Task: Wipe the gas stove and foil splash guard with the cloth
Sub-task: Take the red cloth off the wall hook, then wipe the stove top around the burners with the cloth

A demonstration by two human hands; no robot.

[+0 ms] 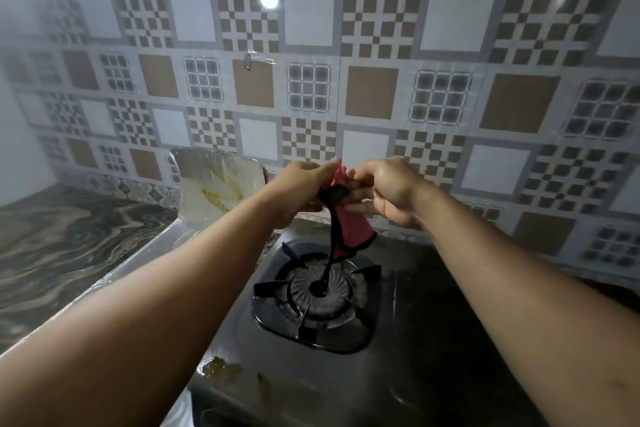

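Note:
A pink cloth (pixel 353 229) with black edging hangs bunched between both my hands, above the back of the stove. My left hand (pixel 298 191) grips its upper left part, and my right hand (pixel 388 194) pinches it from the right. A black strip of the cloth dangles down over the burner (pixel 320 291). The dark gas stove (pixel 415 340) lies below, with yellowish smears near its front left corner (pixel 225 369). The foil splash guard (pixel 214 184) stands along the stove's left side and bears yellow-brown stains.
A patterned tiled wall (pixel 381 80) rises right behind the stove. A marbled countertop (pixel 62 246) spreads to the left of the foil guard. The black pan support (pixel 311 322) sits around the burner.

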